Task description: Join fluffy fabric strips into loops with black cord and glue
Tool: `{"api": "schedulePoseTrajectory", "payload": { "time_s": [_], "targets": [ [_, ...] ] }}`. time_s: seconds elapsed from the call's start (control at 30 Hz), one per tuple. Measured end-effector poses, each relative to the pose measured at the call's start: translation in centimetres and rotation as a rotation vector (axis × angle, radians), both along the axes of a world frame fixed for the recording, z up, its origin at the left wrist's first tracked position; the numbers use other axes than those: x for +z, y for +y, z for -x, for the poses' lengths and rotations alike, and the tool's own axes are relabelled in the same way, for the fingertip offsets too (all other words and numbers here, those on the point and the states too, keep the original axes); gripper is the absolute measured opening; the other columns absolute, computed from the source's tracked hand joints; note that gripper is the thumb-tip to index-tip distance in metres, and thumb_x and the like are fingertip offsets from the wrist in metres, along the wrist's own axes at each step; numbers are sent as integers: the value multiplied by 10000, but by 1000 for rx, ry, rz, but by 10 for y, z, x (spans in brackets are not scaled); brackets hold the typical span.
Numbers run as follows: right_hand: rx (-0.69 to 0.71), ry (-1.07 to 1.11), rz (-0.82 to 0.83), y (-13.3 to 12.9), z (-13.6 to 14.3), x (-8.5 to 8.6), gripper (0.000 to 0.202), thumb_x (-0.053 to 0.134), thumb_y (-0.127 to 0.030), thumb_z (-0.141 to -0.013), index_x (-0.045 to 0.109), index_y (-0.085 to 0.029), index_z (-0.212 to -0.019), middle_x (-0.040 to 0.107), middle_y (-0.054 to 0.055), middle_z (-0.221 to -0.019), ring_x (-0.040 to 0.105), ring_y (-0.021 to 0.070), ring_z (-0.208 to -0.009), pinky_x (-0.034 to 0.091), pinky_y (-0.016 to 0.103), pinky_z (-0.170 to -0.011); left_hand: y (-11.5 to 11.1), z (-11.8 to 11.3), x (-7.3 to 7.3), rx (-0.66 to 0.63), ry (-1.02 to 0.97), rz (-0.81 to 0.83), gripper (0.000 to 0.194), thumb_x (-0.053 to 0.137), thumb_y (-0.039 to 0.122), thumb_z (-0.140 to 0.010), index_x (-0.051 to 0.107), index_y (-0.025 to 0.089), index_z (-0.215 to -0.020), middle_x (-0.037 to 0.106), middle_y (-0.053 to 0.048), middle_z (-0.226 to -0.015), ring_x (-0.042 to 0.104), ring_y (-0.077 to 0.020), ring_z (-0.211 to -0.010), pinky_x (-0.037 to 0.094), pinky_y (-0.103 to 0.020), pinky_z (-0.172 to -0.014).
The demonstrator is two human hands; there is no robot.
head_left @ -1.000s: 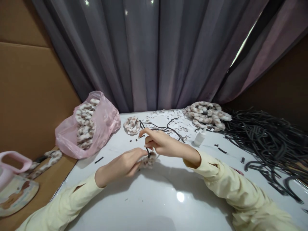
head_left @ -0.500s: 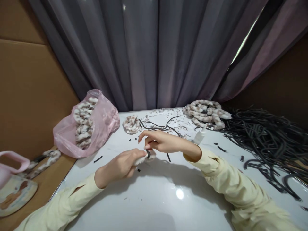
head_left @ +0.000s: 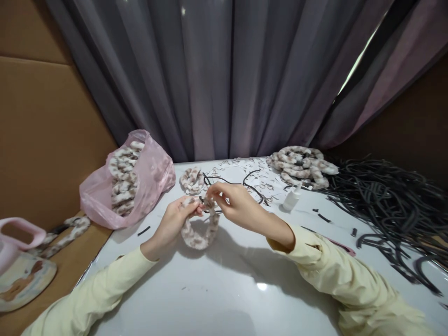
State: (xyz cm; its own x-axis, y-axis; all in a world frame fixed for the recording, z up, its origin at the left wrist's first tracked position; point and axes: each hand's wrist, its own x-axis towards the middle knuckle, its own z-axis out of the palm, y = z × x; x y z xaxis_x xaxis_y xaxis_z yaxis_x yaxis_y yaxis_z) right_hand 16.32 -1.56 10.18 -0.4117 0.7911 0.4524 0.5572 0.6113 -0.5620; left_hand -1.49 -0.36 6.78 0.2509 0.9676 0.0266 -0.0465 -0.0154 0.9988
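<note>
A fuzzy white-and-brown plush ring [head_left: 199,241] hangs between my hands above the white table, its loop hanging downward. My left hand [head_left: 172,220] is closed on its upper left part, thumb on top. The fingers of my right hand [head_left: 238,201] pinch the upper right part. A short dark bit shows between the two held parts at the top; whether the ends are joined there I cannot tell. Just behind lies another fuzzy ring [head_left: 191,180], with thin black cords [head_left: 252,187] beside it.
At left stands a pink plastic bag [head_left: 157,172] of fuzzy rings, near a pink-handled cup [head_left: 24,270]. A small white bottle [head_left: 291,199] is right of my hands. Farther right are a plush coil [head_left: 297,163] and a black tubing heap [head_left: 385,200]. Paper scraps lie at the back.
The plush piece has turned and now shows as a hanging loop, where only a short part showed before. My right hand has lowered its fingers onto the ring's upper right part.
</note>
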Motion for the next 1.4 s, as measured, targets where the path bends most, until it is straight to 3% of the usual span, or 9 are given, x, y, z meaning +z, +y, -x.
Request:
{"api": "schedulePoseTrajectory", "payload": {
  "time_s": [0.1, 0.27, 0.47, 0.63, 0.73, 0.8, 0.97, 1.23, 1.4],
  "targets": [
    [31, -9, 194, -7, 7, -3, 208, 416, -27, -793, 560, -153, -875, 634, 27, -749, 570, 131, -680, 397, 228, -630, 8, 3, -2, -11, -233, 288, 108, 693, 192, -684, 630, 108, -713, 616, -9, -716, 555, -83, -648, 463, -147, -613],
    [82, 154, 462, -4, 22, -27, 209, 421, -41, -785, 421, -187, -935, 597, 13, -762, 564, 138, -668, 419, 242, -594, 10, 6, -4, -12, -361, 433, 88, 690, 173, -691, 615, 128, -703, 555, 13, -645, 487, -69, -550, 441, -149, -508],
    [106, 719, 786, 2, 35, -36, 185, 461, -109, -817, 309, -214, -832, 556, -30, -762, 562, 95, -615, 477, 248, -602, 0, 3, 2, -31, -150, 70, 179, 631, 289, -763, 545, 142, -707, 532, 23, -626, 525, -91, -552, 450, -186, -526],
    [87, 566, 659, 6, 25, -26, 75, 500, -128, -799, 450, -168, -760, 520, -45, -577, 480, 73, -474, 408, 195, -466, 1, 11, -12, 157, 408, -638, 89, 571, 249, -814, 530, 171, -813, 595, 16, -649, 554, -97, -535, 423, -174, -473],
    [89, 430, 644, 6, 17, -17, 150, 511, -148, -802, 529, -132, -654, 511, -28, -518, 449, 60, -435, 371, 179, -430, 5, 18, -23, 193, 540, -1111, 61, 550, 162, -811, 523, 180, -863, 644, -37, -786, 632, -153, -745, 502, -229, -661],
    [85, 362, 624, 4, 14, -10, 197, 521, -174, -810, 553, -123, -622, 493, -32, -483, 422, 52, -416, 342, 172, -417, 7, 22, -26, 151, 635, -1255, 72, 526, 145, -820, 524, 177, -884, 646, -67, -804, 634, -182, -813, 509, -271, -741],
    [150, 180, 523, -2, 6, 0, 192, 492, -168, -839, 569, -128, -667, 550, -15, -548, 399, 50, -436, 332, 179, -454, 5, 25, -17, 72, 744, -1273, 151, 441, 134, -842, 533, 155, -959, 624, -103, -801, 613, -217, -813, 513, -329, -724],
    [37, -496, -210, -19, 5, 0, 185, 442, 11, -801, 558, -123, -854, 601, 70, -775, 503, 154, -662, 325, 254, -554, -6, 19, -3, -104, 815, -1080, 259, 405, 51, -799, 550, 163, -982, 619, -79, -833, 604, -204, -780, 470, -295, -711],
    [33, -608, -324, -13, 9, -7, 145, 483, -73, -853, 594, -105, -765, 602, 92, -737, 501, 184, -704, 334, 279, -561, -12, 14, 4, -231, 823, -903, 187, 407, 76, -790, 554, 171, -854, 596, -41, -723, 567, -160, -631, 424, -240, -589]
  ]
}}
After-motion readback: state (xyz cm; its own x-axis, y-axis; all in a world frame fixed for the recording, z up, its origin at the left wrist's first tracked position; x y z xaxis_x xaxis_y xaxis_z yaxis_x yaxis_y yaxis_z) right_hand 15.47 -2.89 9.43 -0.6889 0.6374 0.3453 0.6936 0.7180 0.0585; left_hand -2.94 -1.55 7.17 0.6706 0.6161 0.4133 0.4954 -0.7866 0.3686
